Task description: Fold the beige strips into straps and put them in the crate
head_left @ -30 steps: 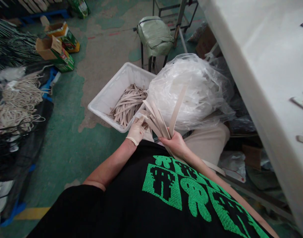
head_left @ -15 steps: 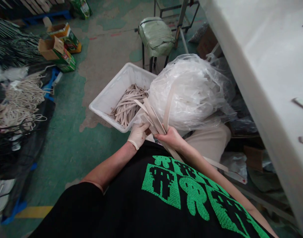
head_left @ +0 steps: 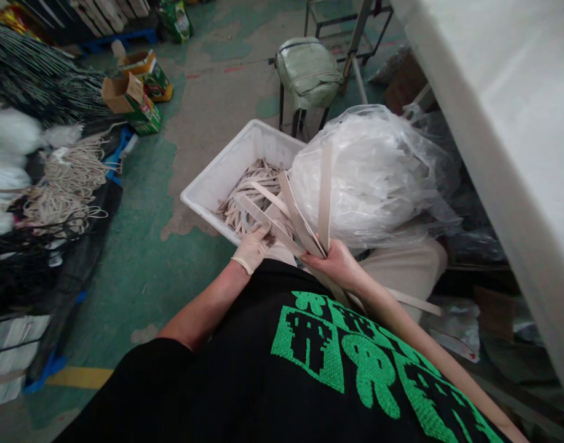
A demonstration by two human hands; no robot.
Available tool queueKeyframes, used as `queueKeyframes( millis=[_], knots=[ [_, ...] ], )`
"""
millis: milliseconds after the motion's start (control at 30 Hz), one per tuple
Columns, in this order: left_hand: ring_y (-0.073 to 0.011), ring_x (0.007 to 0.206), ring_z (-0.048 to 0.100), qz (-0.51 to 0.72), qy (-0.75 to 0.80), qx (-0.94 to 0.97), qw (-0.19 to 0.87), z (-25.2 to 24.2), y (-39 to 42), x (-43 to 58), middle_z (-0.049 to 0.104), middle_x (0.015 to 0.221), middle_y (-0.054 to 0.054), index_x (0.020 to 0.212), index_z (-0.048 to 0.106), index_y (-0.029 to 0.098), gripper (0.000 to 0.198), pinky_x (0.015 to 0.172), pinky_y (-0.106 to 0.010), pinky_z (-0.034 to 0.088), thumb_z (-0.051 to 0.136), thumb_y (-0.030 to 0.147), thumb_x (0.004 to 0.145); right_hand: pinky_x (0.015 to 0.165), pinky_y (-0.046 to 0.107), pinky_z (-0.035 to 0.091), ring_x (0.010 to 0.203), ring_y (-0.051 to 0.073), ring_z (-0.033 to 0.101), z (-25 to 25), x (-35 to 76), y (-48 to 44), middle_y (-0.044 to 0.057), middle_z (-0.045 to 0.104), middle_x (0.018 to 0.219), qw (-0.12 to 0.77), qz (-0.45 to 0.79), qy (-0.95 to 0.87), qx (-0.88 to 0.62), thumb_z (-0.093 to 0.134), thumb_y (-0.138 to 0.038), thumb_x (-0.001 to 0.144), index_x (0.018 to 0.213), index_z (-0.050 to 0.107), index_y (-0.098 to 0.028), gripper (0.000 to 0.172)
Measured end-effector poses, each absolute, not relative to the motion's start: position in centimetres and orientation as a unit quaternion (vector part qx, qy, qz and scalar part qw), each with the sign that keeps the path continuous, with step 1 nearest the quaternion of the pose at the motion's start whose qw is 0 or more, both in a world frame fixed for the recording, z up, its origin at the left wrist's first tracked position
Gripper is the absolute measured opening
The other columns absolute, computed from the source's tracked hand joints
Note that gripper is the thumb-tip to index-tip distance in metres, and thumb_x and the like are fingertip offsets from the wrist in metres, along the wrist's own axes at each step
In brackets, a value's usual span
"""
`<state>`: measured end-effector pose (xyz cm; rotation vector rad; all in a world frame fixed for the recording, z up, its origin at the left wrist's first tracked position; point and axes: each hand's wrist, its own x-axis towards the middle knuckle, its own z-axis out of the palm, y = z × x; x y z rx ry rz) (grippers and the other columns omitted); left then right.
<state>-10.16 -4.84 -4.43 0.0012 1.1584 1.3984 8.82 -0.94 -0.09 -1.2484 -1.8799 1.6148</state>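
My right hand (head_left: 336, 266), bare, is closed around a bunch of flat beige strips (head_left: 325, 197) in front of my body. Their ends fan out above the hand, and other lengths trail below it across my lap. My left hand (head_left: 253, 247) wears a pale glove with darkened fingertips. Its fingers pinch one beige strip (head_left: 288, 241) that slants across to the right hand. Just beyond the hands, a white plastic bin (head_left: 208, 178) contains a heap of similar strips (head_left: 247, 184).
A large clear bag of white plastic material (head_left: 369, 178) bulges beside the bin. Behind stands a stool with a green wrapped cushion (head_left: 309, 71). A white-topped table (head_left: 507, 92) runs along the right. Cord bundles (head_left: 74, 178) and open cartons (head_left: 131, 101) lie to the left.
My left hand has moved away from the right hand, and one strip now stretches between them. The strips in my right hand are more spread out. The whole view has shifted slightly.
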Motion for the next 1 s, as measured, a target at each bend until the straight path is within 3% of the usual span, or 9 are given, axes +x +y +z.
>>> queueKeyframes(
  millis=[167,367,533,767,1000],
  knots=[
    [-0.0152,0.073,0.068,0.560,0.469,0.046,0.682,-4.2,-5.4,-8.8,0.075,0.080,-0.002,0.084,0.070,0.017,0.038,0.072,-0.028,0.051,0.094,0.031,0.059,0.066,0.031,0.046,0.069,0.019,0.057,-0.3,8.5,-0.8,0.000,0.065,0.071,0.228,0.552,-0.660,-0.456,0.068,-0.039,0.072,0.078,0.065,-0.020,0.019],
    [-0.0111,0.063,0.064,0.595,0.502,0.017,0.627,-3.9,-5.0,-9.5,0.072,0.073,0.003,0.082,0.069,0.020,0.037,0.069,-0.026,0.048,0.094,0.025,0.056,0.061,0.029,0.044,0.062,0.017,0.053,-0.7,9.8,-0.8,-0.003,0.057,0.062,0.209,0.546,-0.673,-0.453,0.067,-0.039,0.072,0.068,0.058,-0.021,0.021],
    [-0.0177,0.080,0.070,0.561,0.470,0.063,0.678,-3.7,-5.7,-8.0,0.075,0.082,-0.003,0.082,0.070,0.018,0.034,0.081,-0.031,0.052,0.093,0.030,0.059,0.062,0.030,0.045,0.064,0.018,0.054,-0.8,9.2,-0.6,-0.001,0.061,0.064,0.242,0.532,-0.666,-0.464,0.066,-0.037,0.072,0.071,0.061,-0.021,0.017],
    [-0.0089,0.062,0.062,0.613,0.510,0.004,0.604,-4.3,-4.8,-10.1,0.071,0.073,0.004,0.082,0.069,0.020,0.034,0.066,-0.024,0.046,0.093,0.021,0.058,0.057,0.027,0.042,0.064,0.018,0.058,-1.0,10.3,-2.5,-0.002,0.065,0.067,0.179,0.525,-0.693,-0.460,0.069,-0.036,0.070,0.075,0.066,-0.021,0.016],
    [-0.0153,0.071,0.067,0.528,0.479,0.059,0.699,-4.3,-6.1,-7.3,0.073,0.076,-0.003,0.082,0.071,0.017,0.036,0.072,-0.028,0.051,0.094,0.030,0.057,0.063,0.028,0.044,0.067,0.018,0.058,-1.5,8.9,-1.8,-0.001,0.066,0.070,0.224,0.493,-0.698,-0.468,0.063,-0.033,0.074,0.080,0.066,-0.020,0.015]
  ],
)
